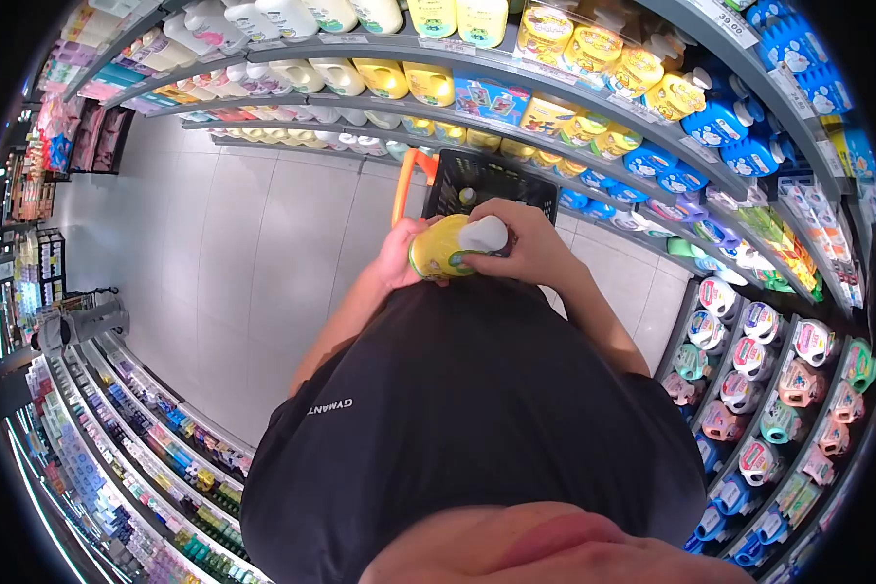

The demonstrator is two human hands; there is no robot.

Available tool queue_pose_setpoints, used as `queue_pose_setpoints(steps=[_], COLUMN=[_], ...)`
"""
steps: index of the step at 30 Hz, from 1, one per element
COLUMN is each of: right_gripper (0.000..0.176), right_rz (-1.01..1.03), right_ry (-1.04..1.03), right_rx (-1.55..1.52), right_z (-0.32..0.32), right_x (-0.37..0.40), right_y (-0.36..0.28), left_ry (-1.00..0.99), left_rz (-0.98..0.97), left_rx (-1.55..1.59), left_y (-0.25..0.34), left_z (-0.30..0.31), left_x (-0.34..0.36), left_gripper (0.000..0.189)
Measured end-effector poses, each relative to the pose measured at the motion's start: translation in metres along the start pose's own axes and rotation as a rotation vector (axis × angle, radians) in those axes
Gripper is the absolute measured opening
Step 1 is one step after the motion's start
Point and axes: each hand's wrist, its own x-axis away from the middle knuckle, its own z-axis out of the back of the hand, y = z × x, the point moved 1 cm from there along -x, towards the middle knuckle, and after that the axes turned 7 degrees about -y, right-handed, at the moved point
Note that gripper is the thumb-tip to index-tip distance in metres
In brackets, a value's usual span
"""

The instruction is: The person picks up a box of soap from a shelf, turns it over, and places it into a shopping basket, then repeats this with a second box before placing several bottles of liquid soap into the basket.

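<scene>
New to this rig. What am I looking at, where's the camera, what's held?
No machine: a person with bare hands. The one fisheye picture comes from a head-worn camera looking down past a black shirt in a shop aisle. Both hands hold a yellow plastic bottle with a white cap: left hand at its base, right hand near the cap. Just beyond is a black plastic basket with an orange handle. Shelves of colourful bottles curve around a pale tiled floor.

I see bright, even store light, with soft glare on the pale floor [253, 224]. The fisheye lens bends the shelves [594, 146] hard at the edges, inside a black rim; far corners blur.
</scene>
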Motion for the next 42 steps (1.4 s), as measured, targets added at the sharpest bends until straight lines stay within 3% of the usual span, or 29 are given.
queue_pose_setpoints(steps=[10, 13, 16, 25, 37, 40, 42], right_gripper=[0.048, 0.043, 0.048, 0.051, 0.052, 0.052, 0.052], right_rz=[-0.188, -0.116, -0.139, -0.149, -0.010, -0.053, -0.079], right_ry=[-0.086, -0.176, -0.274, -0.301, -0.185, -0.188, -0.166], right_rx=[0.075, -0.102, -0.345, -0.509, -0.508, -0.549, -0.527], right_z=[0.016, 0.018, 0.018, 0.013, -0.004, -0.007, -0.010], right_x=[0.006, 0.009, 0.010, 0.013, 0.009, 0.008, 0.007], right_y=[-0.010, -0.001, 0.007, 0.027, 0.030, 0.026, 0.026], left_ry=[0.239, 0.291, 0.258, 0.168, 0.197, 0.026, 0.330], left_rz=[0.088, 0.078, 0.099, 0.134, 0.167, 0.105, 0.033], left_rx=[-0.050, -0.046, -0.009, -0.029, 0.097, 0.201, 0.213], left_y=[-0.017, -0.022, -0.025, -0.017, -0.017, -0.020, -0.014], left_z=[0.020, 0.017, 0.020, 0.005, 0.010, 0.018, -0.019], left_x=[0.001, 0.002, 0.001, 0.001, -0.001, -0.001, -0.008], left_gripper=[0.057, 0.064, 0.069, 0.073, 0.067, 0.071, 0.074])
